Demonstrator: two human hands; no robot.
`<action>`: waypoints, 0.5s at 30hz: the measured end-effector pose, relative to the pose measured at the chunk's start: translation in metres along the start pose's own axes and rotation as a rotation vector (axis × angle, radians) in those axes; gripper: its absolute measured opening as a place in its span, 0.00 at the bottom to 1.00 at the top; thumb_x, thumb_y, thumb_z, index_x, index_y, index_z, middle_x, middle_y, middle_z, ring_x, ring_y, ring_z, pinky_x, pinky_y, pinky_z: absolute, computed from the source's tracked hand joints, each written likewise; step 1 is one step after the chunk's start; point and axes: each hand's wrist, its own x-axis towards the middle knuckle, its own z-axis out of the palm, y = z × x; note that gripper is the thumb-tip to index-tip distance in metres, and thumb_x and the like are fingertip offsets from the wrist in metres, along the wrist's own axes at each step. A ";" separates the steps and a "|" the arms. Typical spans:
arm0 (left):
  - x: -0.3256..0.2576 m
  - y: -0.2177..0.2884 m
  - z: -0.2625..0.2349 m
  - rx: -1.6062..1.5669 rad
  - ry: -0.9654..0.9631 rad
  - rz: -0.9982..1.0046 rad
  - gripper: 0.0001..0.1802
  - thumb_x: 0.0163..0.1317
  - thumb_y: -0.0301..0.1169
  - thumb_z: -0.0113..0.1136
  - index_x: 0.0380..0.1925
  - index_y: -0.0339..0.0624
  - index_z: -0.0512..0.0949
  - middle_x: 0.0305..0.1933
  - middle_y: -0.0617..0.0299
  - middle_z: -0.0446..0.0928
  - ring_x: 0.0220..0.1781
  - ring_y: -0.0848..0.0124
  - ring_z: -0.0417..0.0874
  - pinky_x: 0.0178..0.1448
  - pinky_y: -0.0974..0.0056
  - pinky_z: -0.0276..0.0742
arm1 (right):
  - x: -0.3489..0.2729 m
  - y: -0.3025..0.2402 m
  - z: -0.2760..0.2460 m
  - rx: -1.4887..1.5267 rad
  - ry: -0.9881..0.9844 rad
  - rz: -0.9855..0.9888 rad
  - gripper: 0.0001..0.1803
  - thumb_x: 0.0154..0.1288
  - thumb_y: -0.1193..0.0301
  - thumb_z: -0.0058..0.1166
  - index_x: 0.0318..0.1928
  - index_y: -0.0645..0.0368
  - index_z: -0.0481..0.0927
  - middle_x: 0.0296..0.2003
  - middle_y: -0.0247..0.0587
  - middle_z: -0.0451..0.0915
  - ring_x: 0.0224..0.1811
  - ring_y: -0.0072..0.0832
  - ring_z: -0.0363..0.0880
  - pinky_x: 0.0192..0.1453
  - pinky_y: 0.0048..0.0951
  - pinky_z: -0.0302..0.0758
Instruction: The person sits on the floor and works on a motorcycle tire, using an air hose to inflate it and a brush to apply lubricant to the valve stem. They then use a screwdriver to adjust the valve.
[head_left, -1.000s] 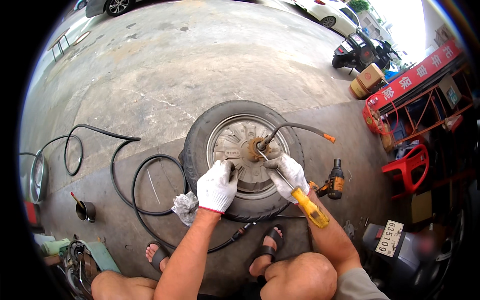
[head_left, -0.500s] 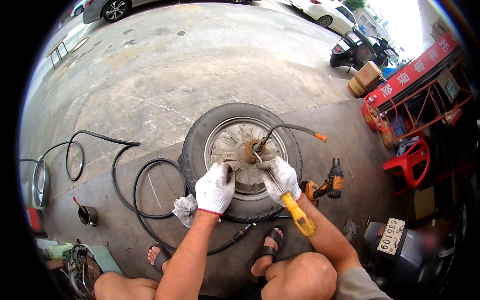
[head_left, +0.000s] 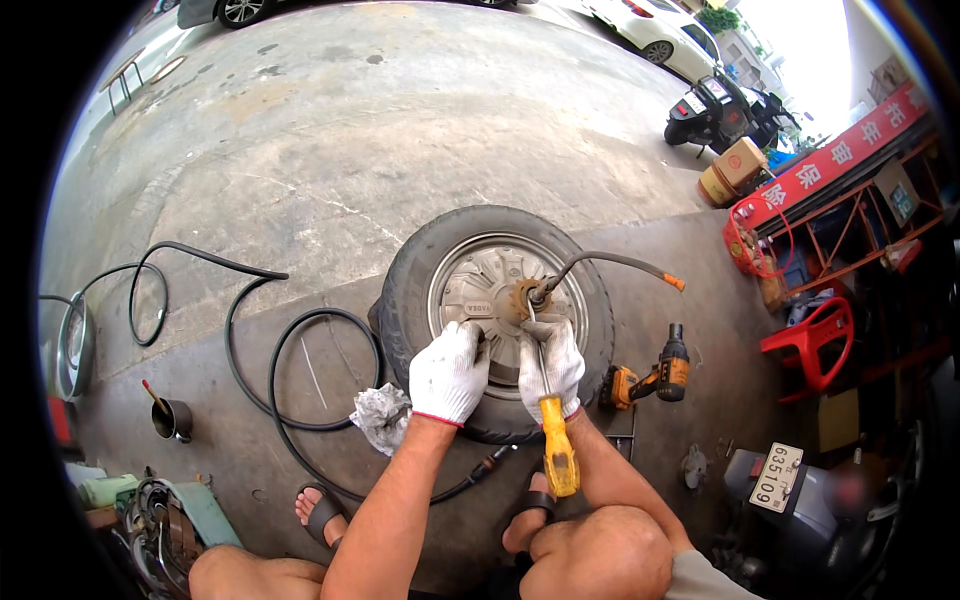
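Observation:
A small wheel with a black tyre (head_left: 410, 290) and a silver hub motor (head_left: 480, 285) lies flat on the concrete. My left hand (head_left: 449, 373), in a white glove, presses on the near side of the rim. My right hand (head_left: 551, 366), also gloved, grips a long tool with a yellow handle (head_left: 557, 447); its metal shaft reaches up to the rusty axle (head_left: 522, 298) at the hub's centre. A grey cable with an orange tip (head_left: 674, 283) curves out of the axle to the right.
A crumpled rag (head_left: 380, 416) lies left of the wheel. A black hose (head_left: 280, 370) loops over the ground at left, near a dark cup (head_left: 172, 420). A yellow-black cordless drill (head_left: 650, 378) lies right of the wheel. A red chair (head_left: 815, 345), shelves and scooters crowd the right.
The yellow-handled tool has swung from pointing down-right to nearly straight toward me. My right hand has moved with it along the rim. My left hand stays put.

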 end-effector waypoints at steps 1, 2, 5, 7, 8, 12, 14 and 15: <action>0.000 0.000 0.001 0.006 -0.003 -0.003 0.07 0.57 0.29 0.68 0.34 0.44 0.78 0.31 0.55 0.78 0.31 0.54 0.83 0.35 0.56 0.79 | 0.002 0.000 0.004 0.004 0.025 -0.003 0.10 0.58 0.82 0.60 0.40 0.59 0.79 0.39 0.47 0.81 0.39 0.47 0.83 0.45 0.40 0.80; -0.001 0.000 0.001 0.004 -0.006 -0.005 0.07 0.57 0.29 0.68 0.34 0.44 0.78 0.31 0.55 0.78 0.31 0.54 0.83 0.35 0.56 0.79 | 0.002 -0.001 0.006 -0.018 0.007 0.040 0.10 0.58 0.81 0.61 0.40 0.59 0.79 0.38 0.46 0.81 0.39 0.47 0.82 0.45 0.40 0.79; -0.003 0.000 0.000 0.011 -0.004 -0.010 0.07 0.58 0.30 0.68 0.34 0.44 0.79 0.31 0.55 0.78 0.31 0.54 0.83 0.36 0.55 0.79 | 0.000 -0.005 0.008 -0.014 0.070 0.027 0.10 0.57 0.81 0.61 0.40 0.59 0.79 0.37 0.46 0.80 0.38 0.46 0.82 0.45 0.40 0.79; -0.001 -0.001 0.000 0.011 0.004 -0.007 0.07 0.58 0.30 0.67 0.34 0.45 0.79 0.31 0.54 0.78 0.31 0.54 0.83 0.36 0.55 0.79 | 0.000 -0.009 0.009 -0.005 0.134 -0.032 0.09 0.58 0.81 0.61 0.39 0.60 0.79 0.37 0.46 0.80 0.38 0.46 0.82 0.44 0.40 0.79; -0.002 -0.001 0.000 0.005 0.002 -0.005 0.07 0.58 0.30 0.67 0.34 0.45 0.79 0.31 0.54 0.78 0.31 0.53 0.83 0.36 0.55 0.79 | 0.001 -0.010 0.010 -0.043 0.090 0.027 0.09 0.58 0.81 0.61 0.39 0.60 0.79 0.36 0.46 0.80 0.38 0.46 0.82 0.44 0.40 0.79; -0.001 -0.002 0.000 -0.017 -0.010 -0.007 0.07 0.58 0.30 0.67 0.34 0.45 0.79 0.31 0.54 0.78 0.32 0.53 0.83 0.37 0.54 0.79 | 0.009 -0.013 0.015 -0.097 0.094 0.059 0.09 0.57 0.81 0.61 0.39 0.60 0.79 0.35 0.46 0.80 0.37 0.45 0.82 0.44 0.41 0.79; -0.001 -0.002 0.000 -0.004 -0.014 -0.002 0.07 0.58 0.31 0.66 0.33 0.45 0.77 0.32 0.54 0.78 0.32 0.54 0.83 0.36 0.54 0.79 | 0.009 -0.015 0.013 -0.086 0.076 0.077 0.09 0.57 0.81 0.61 0.38 0.60 0.79 0.35 0.46 0.80 0.37 0.45 0.82 0.44 0.42 0.79; -0.001 -0.002 0.000 -0.001 -0.015 0.004 0.07 0.58 0.32 0.65 0.33 0.45 0.77 0.32 0.54 0.77 0.32 0.54 0.83 0.36 0.54 0.79 | 0.007 -0.015 0.011 -0.084 0.084 0.050 0.08 0.58 0.80 0.61 0.38 0.60 0.79 0.35 0.46 0.81 0.38 0.46 0.82 0.43 0.41 0.79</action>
